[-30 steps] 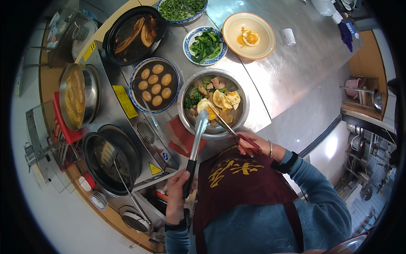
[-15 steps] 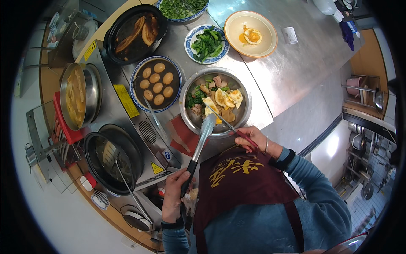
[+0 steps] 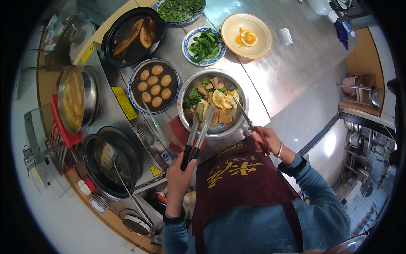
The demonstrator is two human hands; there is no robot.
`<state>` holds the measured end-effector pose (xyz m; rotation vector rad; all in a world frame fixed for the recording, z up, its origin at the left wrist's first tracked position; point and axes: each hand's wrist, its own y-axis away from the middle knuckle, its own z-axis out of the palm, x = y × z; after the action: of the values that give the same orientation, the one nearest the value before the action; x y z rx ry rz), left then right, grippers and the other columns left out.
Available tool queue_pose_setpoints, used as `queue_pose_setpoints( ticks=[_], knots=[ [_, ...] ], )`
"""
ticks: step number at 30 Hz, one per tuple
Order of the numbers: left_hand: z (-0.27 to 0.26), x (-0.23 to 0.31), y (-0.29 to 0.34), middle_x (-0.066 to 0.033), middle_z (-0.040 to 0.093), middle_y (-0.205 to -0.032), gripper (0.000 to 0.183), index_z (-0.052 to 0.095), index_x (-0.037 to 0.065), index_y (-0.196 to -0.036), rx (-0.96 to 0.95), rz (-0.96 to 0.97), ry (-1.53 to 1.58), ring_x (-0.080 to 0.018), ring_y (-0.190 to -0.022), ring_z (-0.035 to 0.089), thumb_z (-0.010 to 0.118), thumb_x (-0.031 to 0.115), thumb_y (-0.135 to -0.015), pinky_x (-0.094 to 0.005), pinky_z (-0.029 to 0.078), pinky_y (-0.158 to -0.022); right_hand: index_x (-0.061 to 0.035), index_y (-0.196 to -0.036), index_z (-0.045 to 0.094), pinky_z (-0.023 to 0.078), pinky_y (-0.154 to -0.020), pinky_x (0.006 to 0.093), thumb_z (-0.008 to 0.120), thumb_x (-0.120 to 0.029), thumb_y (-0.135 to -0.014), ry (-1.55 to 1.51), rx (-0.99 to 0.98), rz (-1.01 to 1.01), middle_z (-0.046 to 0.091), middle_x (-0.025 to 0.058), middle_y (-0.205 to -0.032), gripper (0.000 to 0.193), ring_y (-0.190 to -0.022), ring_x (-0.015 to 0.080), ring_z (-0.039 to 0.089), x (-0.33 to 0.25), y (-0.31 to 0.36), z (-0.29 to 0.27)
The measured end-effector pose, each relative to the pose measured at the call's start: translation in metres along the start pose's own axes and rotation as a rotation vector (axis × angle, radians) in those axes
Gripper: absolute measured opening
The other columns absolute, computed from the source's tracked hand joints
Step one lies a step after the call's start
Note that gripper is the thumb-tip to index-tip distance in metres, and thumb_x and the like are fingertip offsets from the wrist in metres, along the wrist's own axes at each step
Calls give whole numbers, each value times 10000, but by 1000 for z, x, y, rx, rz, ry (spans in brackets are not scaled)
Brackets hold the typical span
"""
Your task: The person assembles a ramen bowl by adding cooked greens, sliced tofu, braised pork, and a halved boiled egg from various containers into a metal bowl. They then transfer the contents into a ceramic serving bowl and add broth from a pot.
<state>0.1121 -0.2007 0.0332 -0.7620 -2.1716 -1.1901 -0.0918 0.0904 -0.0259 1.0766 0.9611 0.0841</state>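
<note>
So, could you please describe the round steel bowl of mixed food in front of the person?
The round steel bowl is shiny and shallow, sitting upright at the steel counter's near edge. It holds greens, fried egg and brown slices. Long metal tongs in the left hand reach in; the right hand's red-handled scissors cross its rim.
</note>
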Motion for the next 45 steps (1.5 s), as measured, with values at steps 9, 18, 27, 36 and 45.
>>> queue_pose_setpoints(
  ticks=[9, 18, 27, 36, 45],
  knots=[
    [-20, -5, 17, -181, 735, -989, 397, 665, -2, -1269, 144, -14, 58, -221, -866, 706, 727, 196, -930, -340, 535, -783, -16, -1419, 522, 471, -534, 249, 624, -347, -1035, -48, -71, -206, 568, -10, -663, 518, -555, 92, 566, -4, 8, 16],
    [-44, 3, 59, -242, 721, -1148, 504, 619, -25, -1338, 397, 56, 127, -298, -1034, 731, 737, 252, -934, -362, 551, -873, 47, -1431, 505, 405, -476, 222, 785, -146, -918, 141, 29, -300, 609, -12, -674, 615, -527, 62, 538, -9, -7, 52],
    [-127, -46, 147, -269, 718, -980, 495, 652, -60, -1226, 988, -339, -63, -427, -898, 707, 756, 284, -885, -442, 552, -794, -43, -1533, 395, 444, -495, 243, 745, -42, -913, 319, -287, -549, 627, 5, -760, 711, -570, 79, 573, -83, -23, 163],
    [-149, -130, 123, -251, 695, -1057, 632, 603, -28, -1298, 931, -428, -323, -454, -954, 674, 713, 447, -895, -501, 543, -824, -80, -1526, 418, 567, -733, 363, 722, -120, -896, 739, -320, -580, 754, 132, -903, 701, -799, 272, 738, -108, -16, 260],
    [-141, -144, 125, -295, 690, -1108, 563, 591, -90, -1325, 1050, -249, -53, -416, -942, 691, 669, 346, -978, -451, 544, -829, -83, -1599, 305, 477, -672, 231, 692, 12, -904, 597, -584, -565, 600, 7, -705, 801, -684, 63, 561, -116, -22, 305]
  ],
)
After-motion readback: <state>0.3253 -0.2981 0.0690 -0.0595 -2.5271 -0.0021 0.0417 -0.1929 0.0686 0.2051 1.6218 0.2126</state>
